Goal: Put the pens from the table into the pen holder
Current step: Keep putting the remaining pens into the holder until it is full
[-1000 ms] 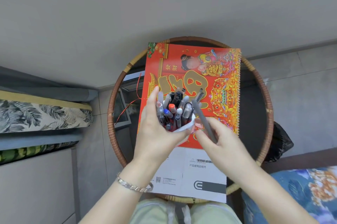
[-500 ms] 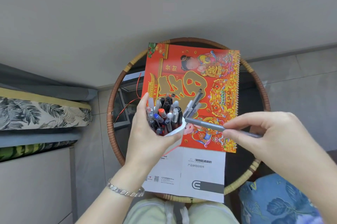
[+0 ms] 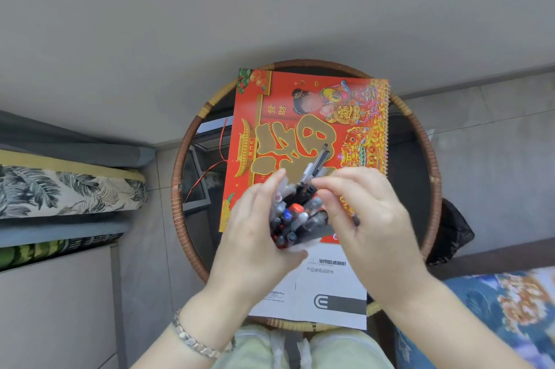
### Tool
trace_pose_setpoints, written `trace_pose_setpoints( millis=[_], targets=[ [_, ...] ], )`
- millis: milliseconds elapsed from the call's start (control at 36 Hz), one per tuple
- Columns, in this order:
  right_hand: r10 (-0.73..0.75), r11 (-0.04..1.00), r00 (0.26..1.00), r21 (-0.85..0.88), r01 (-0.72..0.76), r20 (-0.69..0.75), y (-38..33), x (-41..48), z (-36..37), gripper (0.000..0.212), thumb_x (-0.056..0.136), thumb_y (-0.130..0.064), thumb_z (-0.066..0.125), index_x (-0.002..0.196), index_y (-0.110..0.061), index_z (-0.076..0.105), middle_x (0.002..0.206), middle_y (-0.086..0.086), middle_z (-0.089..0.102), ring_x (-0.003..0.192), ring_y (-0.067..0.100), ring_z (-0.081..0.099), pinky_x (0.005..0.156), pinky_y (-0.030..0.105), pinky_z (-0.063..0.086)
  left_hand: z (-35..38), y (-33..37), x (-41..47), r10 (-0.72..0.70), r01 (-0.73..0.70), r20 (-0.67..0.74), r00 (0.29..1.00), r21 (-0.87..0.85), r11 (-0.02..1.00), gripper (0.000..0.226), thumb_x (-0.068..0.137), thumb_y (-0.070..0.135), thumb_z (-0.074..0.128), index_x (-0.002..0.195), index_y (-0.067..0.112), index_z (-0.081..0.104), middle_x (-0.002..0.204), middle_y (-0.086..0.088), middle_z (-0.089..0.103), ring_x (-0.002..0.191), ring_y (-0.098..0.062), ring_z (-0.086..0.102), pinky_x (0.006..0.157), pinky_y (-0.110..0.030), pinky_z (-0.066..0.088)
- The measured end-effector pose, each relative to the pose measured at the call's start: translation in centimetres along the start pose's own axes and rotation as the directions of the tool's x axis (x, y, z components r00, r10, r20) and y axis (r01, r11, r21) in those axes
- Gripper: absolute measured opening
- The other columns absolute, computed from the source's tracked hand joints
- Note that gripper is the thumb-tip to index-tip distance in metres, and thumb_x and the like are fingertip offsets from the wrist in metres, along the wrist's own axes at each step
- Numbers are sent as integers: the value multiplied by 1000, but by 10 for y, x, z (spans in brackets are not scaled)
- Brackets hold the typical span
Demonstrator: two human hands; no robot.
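Note:
My left hand [image 3: 252, 236] grips the white pen holder [image 3: 295, 248] from the left; only a sliver of its rim shows. It is packed with several pens [image 3: 295, 212] with black, red, blue and grey caps. My right hand [image 3: 369, 218] is pressed against the holder's right side with its fingers pinched over the pen tops. It covers most of a grey pen [image 3: 318, 226], whose dark end pokes out by the palm. Two or three loose pens [image 3: 316, 163] lie on the red calendar [image 3: 300, 116] just beyond my fingers.
The calendar lies on a round table with a woven rattan rim [image 3: 186, 158]. A white manual [image 3: 327, 293] lies at the near edge under my hands. A red cord [image 3: 220, 146] trails left of the calendar. Cushions sit to the left and lower right.
My right hand swung out to the right with the grey pen, then came back against the holder. My left hand moved the holder slightly toward me.

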State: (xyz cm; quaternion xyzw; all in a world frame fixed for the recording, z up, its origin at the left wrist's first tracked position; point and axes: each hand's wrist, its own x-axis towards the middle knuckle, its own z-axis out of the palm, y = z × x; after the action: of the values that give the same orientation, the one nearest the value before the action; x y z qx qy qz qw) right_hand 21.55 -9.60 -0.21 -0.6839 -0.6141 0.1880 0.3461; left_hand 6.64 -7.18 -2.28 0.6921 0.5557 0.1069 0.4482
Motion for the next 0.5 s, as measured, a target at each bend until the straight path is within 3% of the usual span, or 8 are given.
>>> trace_pose_setpoints(
  millis=[83,139,222,278,333,389,444,500],
  targets=[
    [-93,988,992,-120,102,81,-8,0,17,39,98,-23,35,111,-5,67,121,11,65,123,24,44,102,38,33,4,9,-3,11,-10,20,1000,-62,998,96,57,25,82,125,60,23,121,30,46,118,6,44,97,-14,39],
    [-116,977,975,-158,146,190,-11,-2,21,50,101,-32,23,123,-6,59,135,7,57,134,24,32,108,43,24,5,13,-3,7,-7,6,1000,-123,992,85,62,27,75,124,59,26,122,27,51,118,3,49,96,-20,44],
    [-106,949,935,-247,197,338,-5,-9,15,66,97,-52,16,135,-7,45,146,5,41,140,23,21,111,47,15,2,11,-1,8,-8,-1,1000,-119,993,91,66,29,76,121,70,18,124,44,40,124,11,40,100,-12,36],
    [-48,925,904,-323,200,424,-1,-13,10,77,92,-62,12,140,-5,33,150,7,32,142,22,16,110,49,13,-2,6,1,-20,22,13,1000,-160,987,102,60,23,83,120,73,16,125,46,34,128,12,33,103,-14,30],
    [34,905,870,-385,182,493,3,-15,9,84,89,-67,9,143,-3,21,152,11,26,142,23,11,108,49,12,-4,4,3,-30,32,17,999,-128,991,109,56,16,85,116,75,16,118,52,31,121,23,26,98,-4,26],
    [34,943,840,-297,153,542,8,-14,11,90,84,-73,4,147,-9,6,157,5,7,144,18,-7,111,43,4,-7,4,4,-45,46,16,999,-99,994,105,55,17,84,114,73,16,108,57,29,111,33,23,88,5,23],
    [60,998,789,-12,-67,612,14,-4,11,86,78,-79,4,146,-27,1,155,-15,-8,141,1,-20,116,24,-6,-11,3,7,-90,92,18,996,-149,985,100,54,22,83,119,66,20,110,55,35,113,28,31,90,2,29],
    [168,925,858,224,-308,485,22,10,13,60,85,-70,22,137,-40,26,150,-23,20,140,-9,7,110,4,8,-14,2,12,-148,150,28,989,-229,962,104,55,19,87,128,56,22,117,41,44,110,24,42,86,-2,40]
  ],
)
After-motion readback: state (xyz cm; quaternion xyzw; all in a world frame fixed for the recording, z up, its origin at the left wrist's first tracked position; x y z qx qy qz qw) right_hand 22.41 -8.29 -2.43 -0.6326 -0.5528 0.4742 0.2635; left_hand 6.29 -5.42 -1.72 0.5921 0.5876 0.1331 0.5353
